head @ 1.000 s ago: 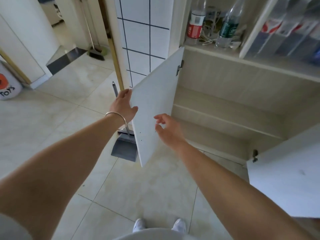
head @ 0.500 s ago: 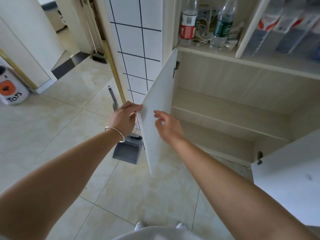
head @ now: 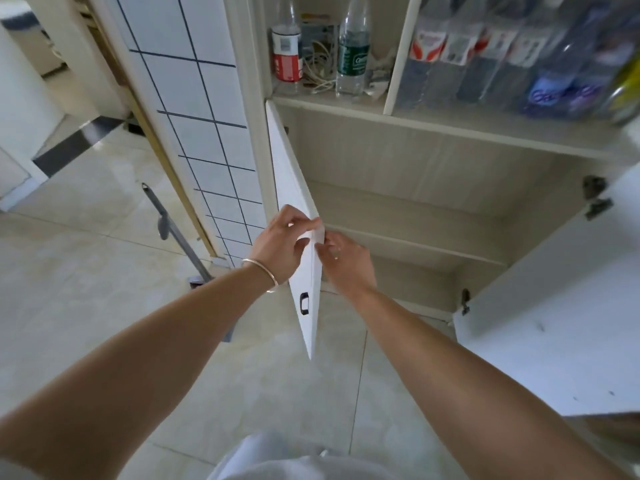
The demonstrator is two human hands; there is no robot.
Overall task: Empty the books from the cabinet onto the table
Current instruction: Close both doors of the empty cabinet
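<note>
From the head camera, both arms reach forward toward a pale wood cabinet [head: 398, 161] whose lower part stands open. The left door [head: 294, 209] is swung out edge-on toward the camera, and both hands meet at its free edge. The left hand [head: 280, 247], with a thin bracelet [head: 265, 275] at the wrist, has its fingers curled over the door's outer face and edge, pinching it. The right hand [head: 346, 261] sits just beside it on the inner side, fingertips touching the same edge, though whether it truly grips the door cannot be told. A small dark handle [head: 304, 302] shows low on the door's outer face. The right door [head: 554, 323] hangs open at the right edge of the view, its hinges showing. The two lower shelves [head: 415, 233] behind the doors look bare. On the upper shelf, at the left, stand two bottles [head: 353, 53] with a tangle of cord [head: 318, 71] between them; to the right of a white divider [head: 400, 53], a blurred row of what seem to be books [head: 485, 64] stands upright. A long grey handle [head: 169, 230] leans over the tiled floor [head: 86, 271] beside the white tiled wall [head: 197, 98].
</note>
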